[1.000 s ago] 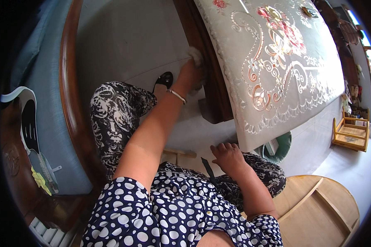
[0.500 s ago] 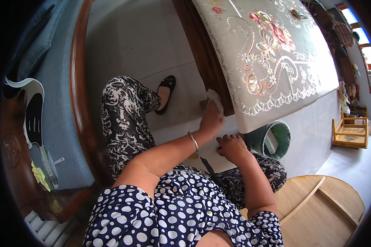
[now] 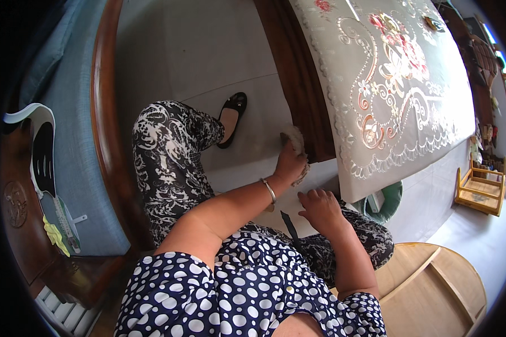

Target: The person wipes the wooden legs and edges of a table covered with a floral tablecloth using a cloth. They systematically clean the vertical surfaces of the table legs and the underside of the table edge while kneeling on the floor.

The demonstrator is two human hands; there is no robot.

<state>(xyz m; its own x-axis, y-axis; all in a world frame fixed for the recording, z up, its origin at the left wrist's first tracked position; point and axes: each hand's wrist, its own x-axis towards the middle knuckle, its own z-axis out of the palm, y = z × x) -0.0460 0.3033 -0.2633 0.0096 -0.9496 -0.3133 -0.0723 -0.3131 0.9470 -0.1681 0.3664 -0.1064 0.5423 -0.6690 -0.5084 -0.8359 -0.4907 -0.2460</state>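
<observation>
My left hand (image 3: 290, 165), with a silver bangle (image 3: 268, 191) on its wrist, is closed around a pale, greyish-white cloth (image 3: 296, 136). The cloth rests at the lower corner of the dark wooden table base (image 3: 302, 84). Part of it also shows along the finger side of the hand. To the right, my right hand (image 3: 322, 209) is held low by my knee with fingers loosely extended and the thumb apart, nothing visible in it. A dark strap (image 3: 290, 227) hangs between my forearms.
An embroidered tablecloth (image 3: 354, 135) drapes over the table. Partly under its edge stands a green bin (image 3: 392, 203). Left is a blue sofa seat (image 3: 98, 185) with a wooden frame (image 3: 102, 90). A round wooden board (image 3: 438, 286) lies lower right; a small wooden stool (image 3: 480, 188) stands beyond.
My view has shifted, so the table appears farther right and the tablecloth covers more of the bin. My left hand still grips the cloth by the table base; my right fingers are more extended.
</observation>
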